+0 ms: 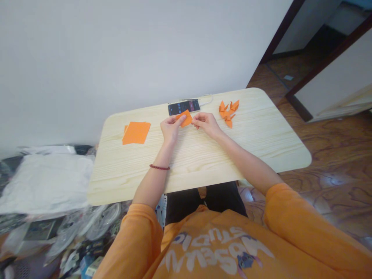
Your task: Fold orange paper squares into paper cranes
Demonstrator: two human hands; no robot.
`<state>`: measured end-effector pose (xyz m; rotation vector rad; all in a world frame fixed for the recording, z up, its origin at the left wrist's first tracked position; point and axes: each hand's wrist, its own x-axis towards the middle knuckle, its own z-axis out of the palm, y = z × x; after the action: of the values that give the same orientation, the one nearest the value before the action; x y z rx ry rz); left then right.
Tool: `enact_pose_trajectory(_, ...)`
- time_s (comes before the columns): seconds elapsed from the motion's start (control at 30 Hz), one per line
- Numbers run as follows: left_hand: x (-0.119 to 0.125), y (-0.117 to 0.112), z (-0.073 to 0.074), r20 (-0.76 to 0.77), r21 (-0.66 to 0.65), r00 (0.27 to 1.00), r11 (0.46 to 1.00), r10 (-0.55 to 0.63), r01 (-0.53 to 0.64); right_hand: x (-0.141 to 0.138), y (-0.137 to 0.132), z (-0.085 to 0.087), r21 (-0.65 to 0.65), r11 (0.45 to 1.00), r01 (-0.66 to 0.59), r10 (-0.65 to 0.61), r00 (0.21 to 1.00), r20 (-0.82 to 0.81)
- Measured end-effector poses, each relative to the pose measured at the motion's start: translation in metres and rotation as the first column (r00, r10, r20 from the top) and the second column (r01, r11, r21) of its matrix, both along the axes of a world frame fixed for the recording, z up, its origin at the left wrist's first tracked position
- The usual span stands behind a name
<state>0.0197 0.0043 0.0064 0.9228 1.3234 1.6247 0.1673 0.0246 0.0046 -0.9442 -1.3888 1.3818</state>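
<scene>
"What's farthest left?"
"Orange sheets [136, 133], stacked flat on the table [122, 166]."
"And the left hand [170, 128]?"
"Pinching the folded orange paper [187, 119], which juts out rightward from its grip."
"The right hand [205, 123]?"
"Drawn narrow at the paper's right corner; gripping or not, I can't tell. Further right lie folded orange figures [227, 115]."

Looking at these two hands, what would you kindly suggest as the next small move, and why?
Perhaps press a crease at the right corner of the small, flat orange paper piece: the left hand holds it, and the right hand has fingertips at that corner.
</scene>
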Motion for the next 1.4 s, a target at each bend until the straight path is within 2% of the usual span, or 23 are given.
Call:
enact_pose_trajectory(0.17, -0.003, 0.003, -0.001, 0.059, -0.028, 0.998, 1.000, 0.016, -0.015, -0.002, 0.000, 0.000, -0.017, 1.000, -0.002, 0.002, 1.000, 0.016)
enact_pose_trajectory(0.3, -0.005, 0.005, -0.003, 0.108, -0.024, 0.994, 1.000, -0.018, 0.021, -0.002, 0.001, -0.002, -0.029, 0.999, -0.015, 0.015, 1.000, 0.006)
enact_pose_trajectory(0.43, -0.009, 0.005, -0.001, 0.178, -0.075, 0.975, 0.986, -0.133, 0.149, 0.001, 0.004, -0.004, -0.064, 0.998, 0.022, -0.023, 1.000, -0.017)
enact_pose_trajectory(0.57, -0.014, 0.004, 0.000, 0.192, -0.176, 0.953, 0.947, -0.237, 0.270, 0.005, 0.007, -0.003, -0.119, 0.990, 0.076, -0.085, 0.994, -0.070)
enact_pose_trajectory(0.77, -0.011, -0.001, 0.004, 0.190, -0.138, 0.911, 0.909, -0.366, 0.394, 0.009, 0.012, -0.004, -0.123, 0.985, 0.125, -0.136, 0.987, -0.091)
enact_pose_trajectory(0.97, -0.008, -0.003, 0.002, 0.190, -0.092, 0.906, 0.912, -0.378, 0.400, 0.007, 0.011, -0.007, -0.141, 0.984, 0.107, -0.124, 0.986, -0.111)
enact_pose_trajectory(1.17, -0.005, -0.005, -0.002, 0.166, -0.071, 0.897, 0.903, -0.409, 0.425, 0.007, 0.004, -0.002, -0.109, 0.992, 0.070, -0.077, 0.996, -0.055)
enact_pose_trajectory(1.3, -0.005, -0.005, 0.000, 0.174, -0.101, 0.928, 0.931, -0.330, 0.350, 0.009, 0.001, 0.006, -0.038, 0.997, 0.061, -0.062, 0.998, -0.016)
enact_pose_trajectory(1.4, -0.008, -0.004, 0.001, 0.180, -0.096, 0.943, 0.950, -0.278, 0.298, 0.012, 0.000, 0.009, 0.005, 1.000, -0.009, 0.009, 1.000, 0.012)
